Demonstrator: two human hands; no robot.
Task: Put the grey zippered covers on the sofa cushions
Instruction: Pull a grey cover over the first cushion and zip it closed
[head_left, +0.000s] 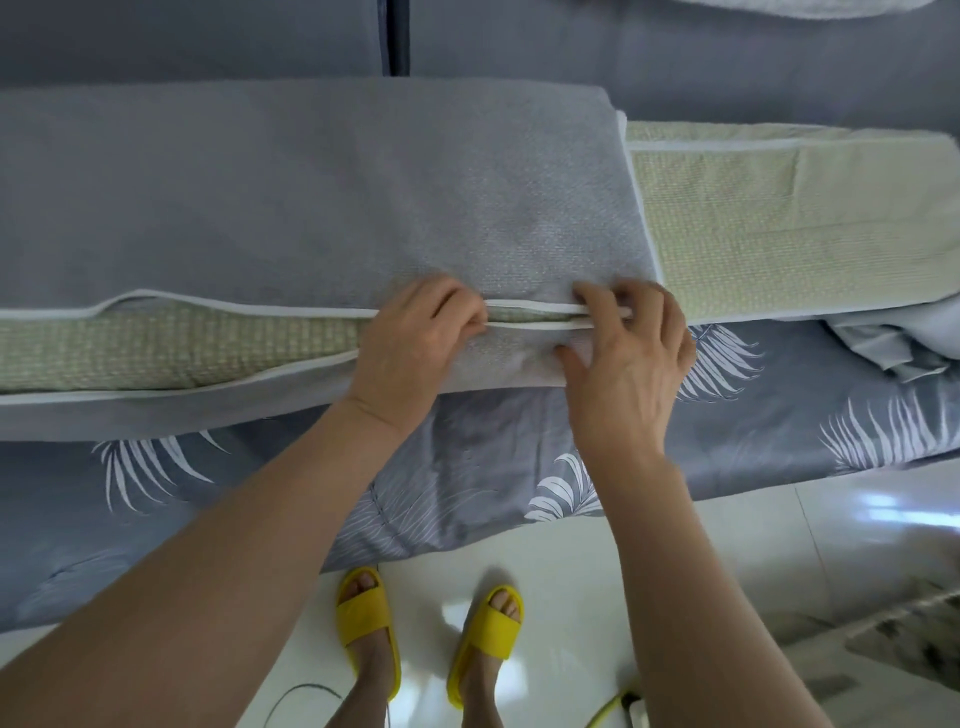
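A long cushion lies across the sofa seat inside a grey zippered cover (311, 197). The cover's front edge gapes on the left, where the pale green woven cushion (171, 348) shows between two white-piped edges. My left hand (415, 338) pinches the zipper edges where the gap narrows. A little to the right, my right hand (628, 343) grips the cover's piped front edge near its right end. The zipper pull itself is hidden under my fingers. A second pale green cushion (779, 218) lies uncovered at the right.
The seat is draped with a grey sheet printed with white leaves (519, 457). Crumpled grey fabric (893, 343) sits at the right edge. The grey sofa back (675, 67) runs along the top. My feet in yellow slippers (369, 623) stand on the white tiled floor.
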